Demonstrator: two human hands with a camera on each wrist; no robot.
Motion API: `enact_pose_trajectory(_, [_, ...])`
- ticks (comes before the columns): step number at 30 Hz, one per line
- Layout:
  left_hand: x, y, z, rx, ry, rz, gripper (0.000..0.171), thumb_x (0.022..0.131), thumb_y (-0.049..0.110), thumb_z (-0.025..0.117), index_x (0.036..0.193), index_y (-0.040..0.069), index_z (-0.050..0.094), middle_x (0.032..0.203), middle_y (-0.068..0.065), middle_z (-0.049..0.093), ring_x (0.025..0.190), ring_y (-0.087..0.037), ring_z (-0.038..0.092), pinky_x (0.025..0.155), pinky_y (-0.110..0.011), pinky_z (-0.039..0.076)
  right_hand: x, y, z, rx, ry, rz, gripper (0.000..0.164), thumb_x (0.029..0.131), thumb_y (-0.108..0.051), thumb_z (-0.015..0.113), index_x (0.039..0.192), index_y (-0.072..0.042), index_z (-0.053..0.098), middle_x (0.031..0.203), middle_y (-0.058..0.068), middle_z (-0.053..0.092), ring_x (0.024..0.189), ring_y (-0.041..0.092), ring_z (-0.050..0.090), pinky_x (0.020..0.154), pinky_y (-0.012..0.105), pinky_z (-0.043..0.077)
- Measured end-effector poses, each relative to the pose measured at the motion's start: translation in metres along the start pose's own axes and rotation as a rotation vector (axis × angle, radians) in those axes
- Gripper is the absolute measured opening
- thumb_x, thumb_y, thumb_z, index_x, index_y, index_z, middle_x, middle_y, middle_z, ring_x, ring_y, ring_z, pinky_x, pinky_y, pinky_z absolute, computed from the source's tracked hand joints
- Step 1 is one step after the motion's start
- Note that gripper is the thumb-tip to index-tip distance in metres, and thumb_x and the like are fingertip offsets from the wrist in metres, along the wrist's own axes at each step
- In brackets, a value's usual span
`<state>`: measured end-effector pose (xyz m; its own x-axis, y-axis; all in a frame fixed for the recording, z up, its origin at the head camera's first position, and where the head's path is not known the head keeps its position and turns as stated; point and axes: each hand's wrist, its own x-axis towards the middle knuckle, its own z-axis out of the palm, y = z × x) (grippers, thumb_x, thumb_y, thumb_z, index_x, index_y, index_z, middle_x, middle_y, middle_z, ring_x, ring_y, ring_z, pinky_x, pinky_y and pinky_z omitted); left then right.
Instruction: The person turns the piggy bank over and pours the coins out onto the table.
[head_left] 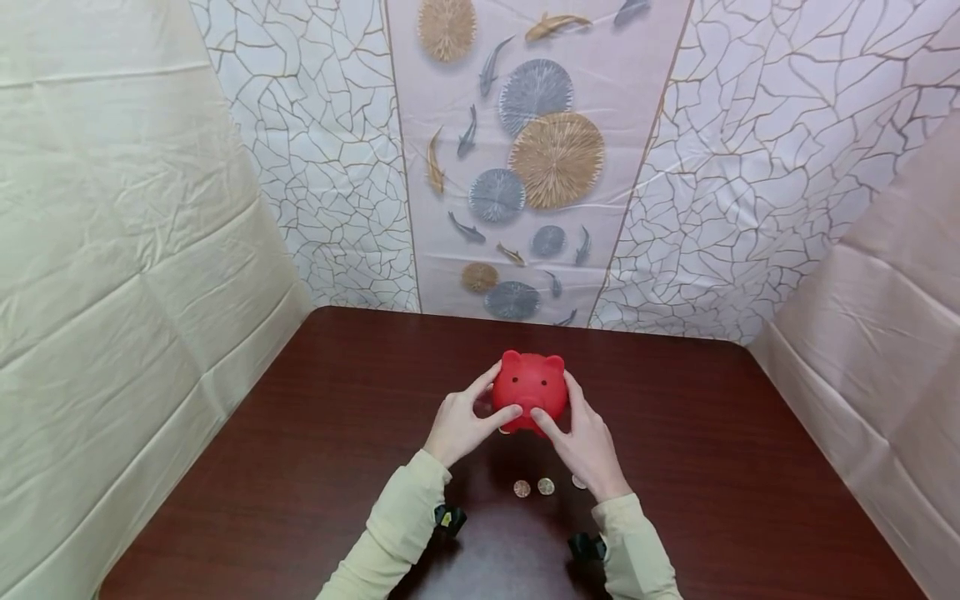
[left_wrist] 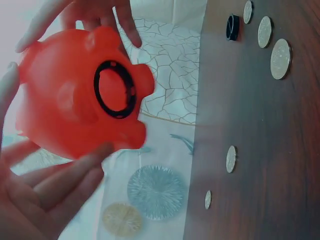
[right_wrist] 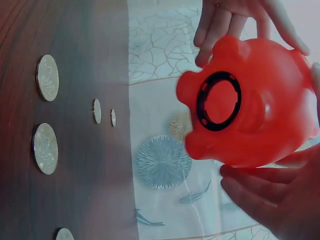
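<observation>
A red piggy bank [head_left: 530, 385] is held up over the dark table, its face toward the head camera. My left hand [head_left: 460, 427] grips it from the left, thumb near the snout and fingers along the side. On the opposite side my right hand [head_left: 588, 440] holds it the same way. Both wrist views show its underside, where a black ring [left_wrist: 115, 90] surrounds a round hole between the stubby feet. Below, coins [head_left: 521, 488] lie flat on the table, one partly covered by my right wrist in the head view.
A small black round cap [left_wrist: 233, 27] rests on the tabletop [head_left: 360, 400] near several coins [right_wrist: 47, 77] in the left wrist view. Patterned cloth [head_left: 517, 167] hangs behind the table's far edge, and pale cloth [head_left: 112, 250] walls off both sides.
</observation>
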<state>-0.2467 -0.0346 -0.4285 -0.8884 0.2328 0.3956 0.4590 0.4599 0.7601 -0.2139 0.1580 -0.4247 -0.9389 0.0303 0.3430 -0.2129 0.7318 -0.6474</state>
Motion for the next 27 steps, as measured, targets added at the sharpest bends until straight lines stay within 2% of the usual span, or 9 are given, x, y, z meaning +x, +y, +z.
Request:
enact_pose_trajectory(6, [-0.002,-0.007,0.001,-0.209,-0.065,0.095,0.082,0.069,0.044,0.072,0.137,0.042,0.026,0.133,0.007,0.047,0.096,-0.012,0.064,0.084,-0.032,0.051,-0.001,0.003,0.004,0.153,0.039,-0.127,0.091,0.070,-0.046,0.070,0.141,-0.033,0.015,0.137,0.002,0.040,0.117,0.021,0.047,0.088,0.047,0.047])
enact_pose_trajectory(9, [-0.006,0.001,-0.003,-0.204,-0.039,0.199,0.086,0.068,0.029,0.076,0.140,0.028,0.028,0.142,0.002,0.037,0.111,-0.016,0.057,0.090,-0.034,0.048,-0.001,0.005,0.005,0.167,0.055,-0.227,0.100,0.066,-0.035,0.077,0.143,-0.030,0.012,0.137,0.004,0.040,0.113,0.021,0.050,0.087,0.045,0.048])
enact_pose_trajectory(12, [-0.011,0.006,-0.005,-0.165,0.006,0.293,0.089,0.067,0.014,0.077,0.141,0.017,0.028,0.146,-0.006,0.030,0.126,-0.018,0.043,0.094,-0.034,0.045,-0.001,0.009,0.008,0.149,0.078,-0.325,0.108,0.062,-0.025,0.081,0.144,-0.025,0.010,0.139,0.006,0.036,0.115,0.022,0.048,0.089,0.044,0.047])
enact_pose_trajectory(14, [-0.013,0.004,-0.003,-0.141,0.039,0.335,0.090,0.066,0.011,0.077,0.141,0.014,0.028,0.147,-0.009,0.027,0.131,-0.018,0.036,0.096,-0.036,0.043,-0.001,0.011,0.010,0.121,0.112,-0.391,0.110,0.060,-0.021,0.082,0.144,-0.019,0.011,0.142,0.006,0.032,0.118,0.022,0.045,0.093,0.037,0.046])
enact_pose_trajectory(16, [-0.013,-0.003,0.001,-0.123,0.067,0.358,0.089,0.066,0.013,0.077,0.141,0.016,0.028,0.148,-0.006,0.026,0.131,-0.015,0.036,0.096,-0.032,0.044,-0.001,0.012,0.013,0.109,0.157,-0.467,0.109,0.059,-0.017,0.083,0.143,-0.012,0.014,0.145,0.008,0.028,0.124,0.024,0.039,0.097,0.026,0.042])
enact_pose_trajectory(18, [-0.011,-0.009,0.004,-0.120,0.091,0.390,0.089,0.066,0.014,0.077,0.141,0.017,0.029,0.148,-0.005,0.026,0.131,-0.015,0.035,0.096,-0.030,0.044,-0.001,0.013,0.015,0.114,0.205,-0.542,0.105,0.060,-0.016,0.083,0.141,-0.007,0.016,0.146,0.011,0.025,0.126,0.025,0.037,0.099,0.014,0.037])
enact_pose_trajectory(20, [-0.009,-0.013,0.006,-0.116,0.116,0.433,0.087,0.067,0.013,0.077,0.140,0.016,0.029,0.148,-0.005,0.026,0.132,-0.016,0.034,0.096,-0.028,0.044,0.001,0.013,0.016,0.127,0.252,-0.614,0.097,0.065,-0.021,0.079,0.138,-0.002,0.018,0.146,0.015,0.023,0.129,0.026,0.034,0.100,0.008,0.031])
enact_pose_trajectory(24, [-0.006,-0.013,0.005,-0.080,0.161,0.527,0.088,0.068,0.007,0.076,0.140,0.014,0.027,0.148,-0.010,0.024,0.134,-0.020,0.030,0.095,-0.028,0.044,0.003,0.011,0.016,0.124,0.319,-0.707,0.076,0.080,-0.036,0.062,0.133,0.000,0.022,0.144,0.020,0.025,0.133,0.028,0.029,0.102,0.010,0.030])
enact_pose_trajectory(27, [-0.005,-0.012,0.004,-0.039,0.182,0.570,0.090,0.068,0.005,0.075,0.141,0.014,0.024,0.147,-0.013,0.024,0.134,-0.022,0.030,0.093,-0.027,0.045,0.004,0.008,0.016,0.103,0.343,-0.744,0.068,0.085,-0.039,0.053,0.131,0.001,0.023,0.142,0.023,0.027,0.133,0.029,0.028,0.102,0.012,0.030])
